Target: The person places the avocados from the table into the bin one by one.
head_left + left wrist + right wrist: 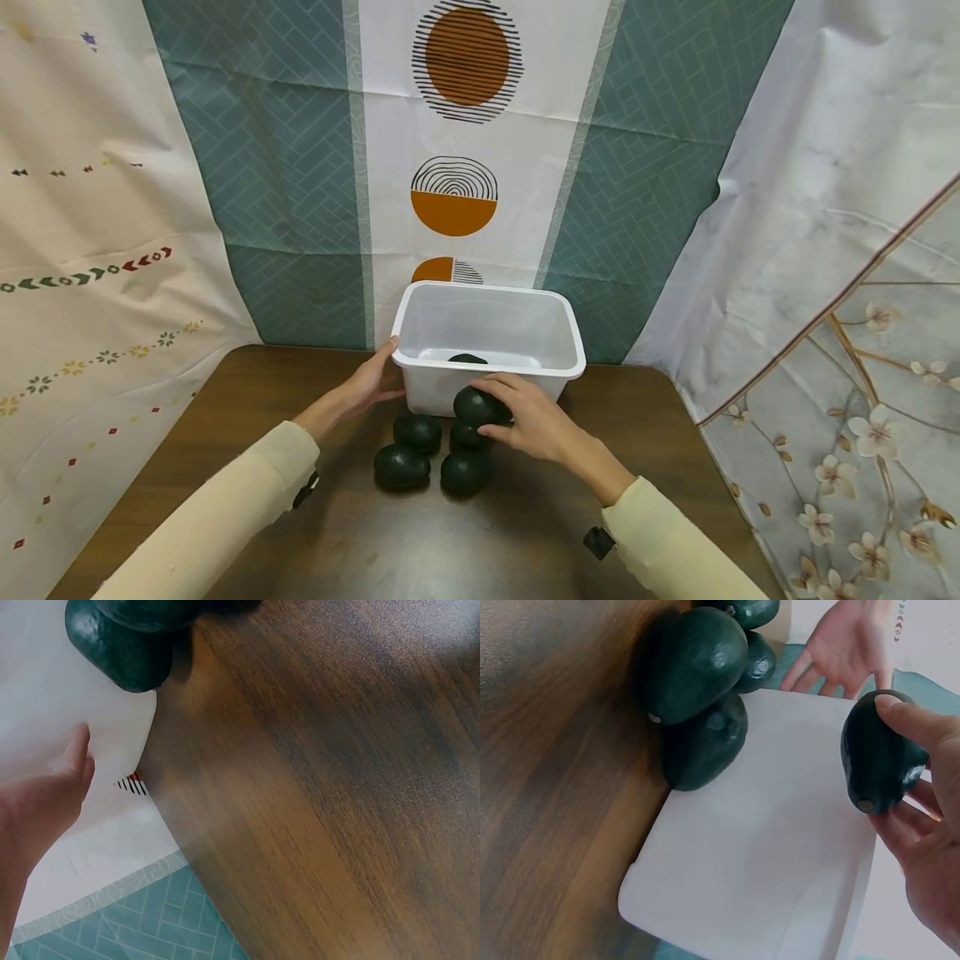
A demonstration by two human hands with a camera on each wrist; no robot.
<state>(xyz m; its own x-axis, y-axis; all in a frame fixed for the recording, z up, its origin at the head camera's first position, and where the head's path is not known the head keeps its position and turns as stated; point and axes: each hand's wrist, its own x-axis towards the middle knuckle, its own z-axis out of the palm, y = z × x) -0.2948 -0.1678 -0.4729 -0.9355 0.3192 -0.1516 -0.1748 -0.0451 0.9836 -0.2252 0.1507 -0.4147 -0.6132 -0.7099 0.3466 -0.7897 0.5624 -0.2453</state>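
Note:
In the head view a white plastic bin (435, 387) stands at the back of the table, with part of one dark green avocado (468, 358) showing inside. My right hand (542, 422) holds another avocado (478, 407) in front of the bin's near wall; the right wrist view shows the thumb and fingers around this held avocado (879, 754), raised off the table. My left hand (365, 385) touches the bin's left end, its fingers extended. Several more avocados (402, 467) lie grouped on the table between my forearms, just before the bin.
The brown wooden table (375, 550) has its back edge against a green and white patterned cloth (292, 167). Pale printed cloths hang at the left (97, 333) and right (847, 333). A dark band (598, 542) sits under the right sleeve.

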